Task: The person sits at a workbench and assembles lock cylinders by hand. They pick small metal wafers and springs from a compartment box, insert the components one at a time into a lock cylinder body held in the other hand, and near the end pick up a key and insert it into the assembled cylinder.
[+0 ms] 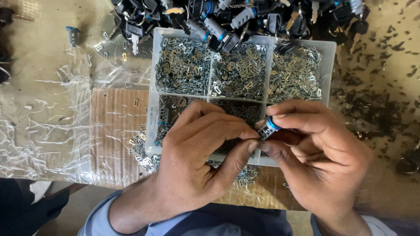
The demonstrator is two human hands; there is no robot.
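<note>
A: Status, both hands?

B: Right hand [323, 161] pinches a small lock cylinder [267, 128] w/ a blue ring; thumb below, forefinger on top. Left hand [201, 153] has fingers curled, thumb and forefinger tips pressed together at the cylinder's near end. Can't tell what, if anything, sits between those tips; too small.

A: Cylinder location?

B: Held in the air over the tray [153, 87], above its front-right compartment, approx. centre of view. Cylinder tilts, blue end up toward 1 o'clock.

A: Tray condition?

B: White plastic, divided, two rows. Back row has three compartments, all full of small flat metal wafers [183, 65]. Front row mostly hidden by the hands; wafers show there too, plus a second cylinder [163, 117] lying in the front-left compartment.

A: Surroundings?

B: At 12 o'clock, touching the tray's far edge, a heap of keys and cylinders [227, 22], black and grey w/ blue rings. One stray cylinder [72, 35] at 10 o'clock, well apart. Tray rests on cardboard [113, 131]; crumpled clear film [48, 131] at 9 o'clock. Loose wafers spill at the tray's front-left corner. Dark flecks on the table [385, 65] at 3 o'clock.
</note>
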